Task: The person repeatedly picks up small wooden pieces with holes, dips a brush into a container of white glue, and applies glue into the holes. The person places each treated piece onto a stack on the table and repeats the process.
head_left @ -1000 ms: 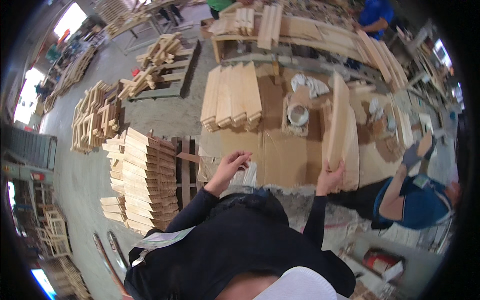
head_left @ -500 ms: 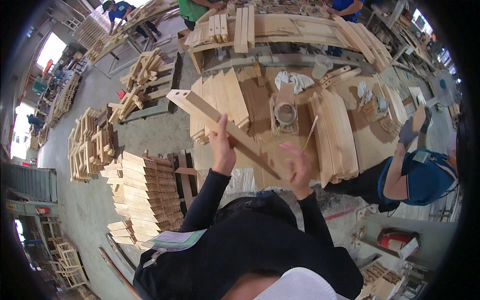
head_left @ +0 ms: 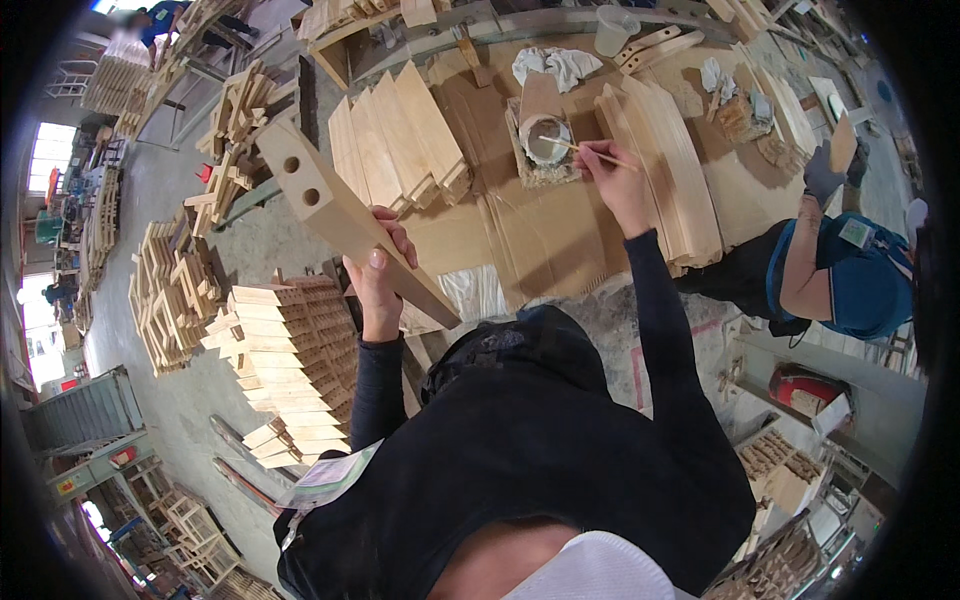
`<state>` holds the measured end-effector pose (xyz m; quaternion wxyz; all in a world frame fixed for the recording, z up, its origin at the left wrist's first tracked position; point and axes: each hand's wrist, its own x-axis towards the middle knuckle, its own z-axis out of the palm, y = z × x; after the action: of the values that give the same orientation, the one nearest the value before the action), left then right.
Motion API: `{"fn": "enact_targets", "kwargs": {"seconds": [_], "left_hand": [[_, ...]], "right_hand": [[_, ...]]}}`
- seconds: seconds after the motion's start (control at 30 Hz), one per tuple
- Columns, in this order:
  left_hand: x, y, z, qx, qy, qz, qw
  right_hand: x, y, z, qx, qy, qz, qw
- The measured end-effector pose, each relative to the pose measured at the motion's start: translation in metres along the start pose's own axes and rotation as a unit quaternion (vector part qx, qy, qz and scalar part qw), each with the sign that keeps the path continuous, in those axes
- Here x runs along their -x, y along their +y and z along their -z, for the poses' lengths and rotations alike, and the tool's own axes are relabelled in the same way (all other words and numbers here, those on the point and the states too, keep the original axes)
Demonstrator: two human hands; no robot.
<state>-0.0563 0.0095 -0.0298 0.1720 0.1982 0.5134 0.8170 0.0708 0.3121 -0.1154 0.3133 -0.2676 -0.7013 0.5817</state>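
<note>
By the near left corner of the bench (head_left: 560,240), the left hand (head_left: 377,288) grips a drilled plank (head_left: 322,208), fingers wrapped round. Toward the far edge, a pot (head_left: 533,150) holds whitish stuff (head_left: 549,146); the right hand (head_left: 614,186) pinches a stick (head_left: 573,147) into its mouth.

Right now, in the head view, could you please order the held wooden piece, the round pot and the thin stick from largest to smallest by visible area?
1. Held wooden piece: largest, though nearness to the camera may help.
2. Round pot.
3. Thin stick: longer than the pot but slimmest, so least area.
</note>
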Motion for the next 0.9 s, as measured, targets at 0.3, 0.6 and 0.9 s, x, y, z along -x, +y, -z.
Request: {"fn": "enact_targets", "kwargs": {"seconds": [0.3,0.6,0.9], "left_hand": [[0.004,-0.008,0.008,-0.024,-0.032,0.042,0.998],[0.001,-0.008,-0.001,-0.049,-0.050,0.072,0.995],[0.005,-0.012,-0.006,-0.039,-0.061,0.084,0.994]], "right_hand": [[-0.018,0.005,-0.002,0.109,-0.012,-0.013,0.994],[-0.010,0.043,0.005,0.037,0.030,-0.081,0.996],[0.000,0.048,0.002,-0.209,0.065,-0.243,0.945]]}}
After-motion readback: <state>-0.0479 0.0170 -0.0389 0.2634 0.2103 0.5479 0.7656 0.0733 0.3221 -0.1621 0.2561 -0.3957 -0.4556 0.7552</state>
